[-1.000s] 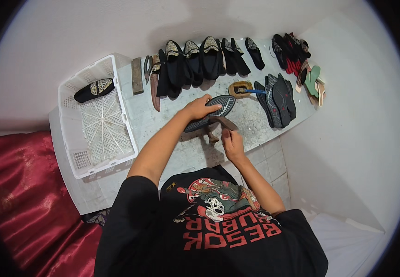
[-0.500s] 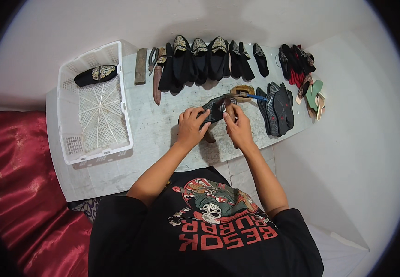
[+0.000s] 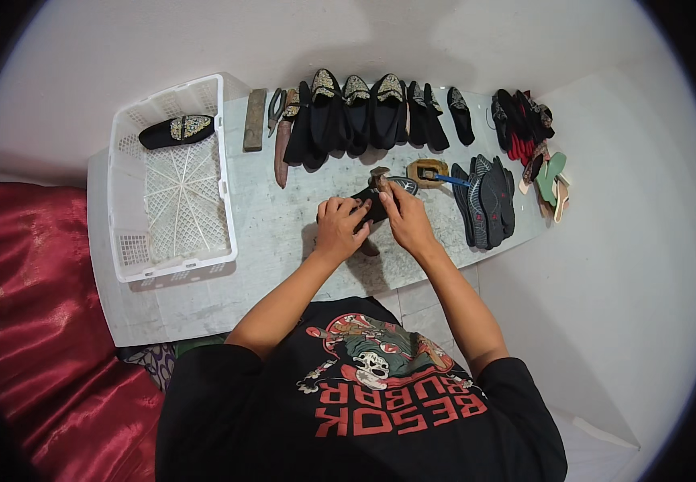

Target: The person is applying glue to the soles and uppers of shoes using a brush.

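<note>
A black shoe with a patterned dark sole sits near the middle of the table, partly hidden by my hands. Bent over its near side, my left hand grips it. My right hand is closed around the brown handle of a hammer, whose metal head is just above the shoe. Beyond the right hand is a yellowish container with a blue-handled brush lying across it. What lies under the shoe is mostly hidden; a brown end shows below.
At left stands a white plastic basket holding one black shoe. Along the back lie a flat block, pincers and several decorated black shoes. Dark soles are stacked right, near green and beige pieces.
The hammer head has shifted left and lies lower over the shoe. My right hand has moved slightly with it; my left hand still grips the shoe. The whole view has shifted a little.
</note>
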`<control>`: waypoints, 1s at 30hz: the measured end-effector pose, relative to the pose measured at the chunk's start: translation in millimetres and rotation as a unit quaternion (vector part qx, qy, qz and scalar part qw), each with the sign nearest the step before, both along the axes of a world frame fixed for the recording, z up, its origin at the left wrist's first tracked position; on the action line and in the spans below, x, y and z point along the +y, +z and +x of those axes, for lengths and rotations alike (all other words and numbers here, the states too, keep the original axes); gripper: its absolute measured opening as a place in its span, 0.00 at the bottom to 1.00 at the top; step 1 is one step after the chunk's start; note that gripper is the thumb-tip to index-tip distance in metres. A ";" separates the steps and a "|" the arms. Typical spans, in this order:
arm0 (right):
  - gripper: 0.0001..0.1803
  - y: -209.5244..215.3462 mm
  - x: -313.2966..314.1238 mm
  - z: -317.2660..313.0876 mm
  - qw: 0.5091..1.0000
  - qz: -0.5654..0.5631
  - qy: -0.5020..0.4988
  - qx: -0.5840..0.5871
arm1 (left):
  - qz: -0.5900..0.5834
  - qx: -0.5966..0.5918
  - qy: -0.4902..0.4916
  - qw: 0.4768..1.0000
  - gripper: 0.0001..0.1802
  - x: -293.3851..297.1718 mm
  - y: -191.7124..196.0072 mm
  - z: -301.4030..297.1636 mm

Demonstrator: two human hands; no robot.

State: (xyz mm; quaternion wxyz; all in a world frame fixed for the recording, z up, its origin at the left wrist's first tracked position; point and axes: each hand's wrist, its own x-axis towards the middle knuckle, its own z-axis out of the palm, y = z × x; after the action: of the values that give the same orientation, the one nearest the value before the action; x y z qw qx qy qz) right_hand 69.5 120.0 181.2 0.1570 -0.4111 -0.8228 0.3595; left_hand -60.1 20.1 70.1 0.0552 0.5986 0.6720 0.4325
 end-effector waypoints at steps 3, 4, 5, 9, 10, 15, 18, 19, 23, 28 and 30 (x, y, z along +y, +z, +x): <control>0.18 -6.1 -9.9 1.1 1.000 0.014 -0.016 0.021 | 0.006 0.001 -0.005 1.000 0.24 -1.3 -0.1 0.7; 0.17 -10.5 -12.5 3.5 0.996 0.060 -0.023 0.062 | 0.008 -0.004 -0.004 1.000 0.25 -1.9 -0.1 2.1; 0.17 -13.4 -10.2 5.9 0.996 0.059 -0.026 0.062 | 0.007 -0.004 -0.006 1.000 0.25 -1.4 -0.2 2.9; 0.18 -19.6 -8.6 6.1 0.998 0.031 -0.022 0.043 | 0.010 -0.003 0.008 1.000 0.25 1.1 -3.1 1.1; 0.19 -22.5 -10.1 7.6 0.994 0.064 -0.024 0.084 | 0.009 -0.004 -0.001 1.000 0.25 0.4 -3.6 1.7; 0.18 -10.2 -7.7 11.6 0.999 0.017 -0.012 0.028 | 0.017 0.002 0.009 1.000 0.25 -0.4 -5.5 3.0; 0.17 -3.5 -0.1 12.7 0.999 0.011 -0.011 0.029 | 0.025 0.001 0.009 1.000 0.24 3.0 -7.4 3.3; 0.17 -1.1 1.5 12.6 1.000 -0.020 -0.010 -0.007 | 0.022 0.000 0.011 1.000 0.25 3.2 -7.6 3.3; 0.17 5.7 0.2 10.5 0.999 0.018 -0.007 0.049 | 0.034 0.001 0.011 0.999 0.26 2.1 -8.9 2.5; 0.17 8.1 4.0 6.7 1.000 -0.022 -0.002 -0.006 | 0.018 -0.019 0.009 1.000 0.25 1.2 -9.1 1.8; 0.17 -2.9 3.2 8.9 0.999 0.004 -0.017 0.027 | 0.022 -0.018 0.008 1.000 0.25 1.8 -9.1 1.7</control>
State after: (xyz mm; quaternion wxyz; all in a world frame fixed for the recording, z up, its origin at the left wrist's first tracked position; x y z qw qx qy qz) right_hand 78.4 123.2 178.3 0.1869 -0.4142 -0.8129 0.3642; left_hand -58.3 21.9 61.1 0.0504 0.5868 0.6656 0.4583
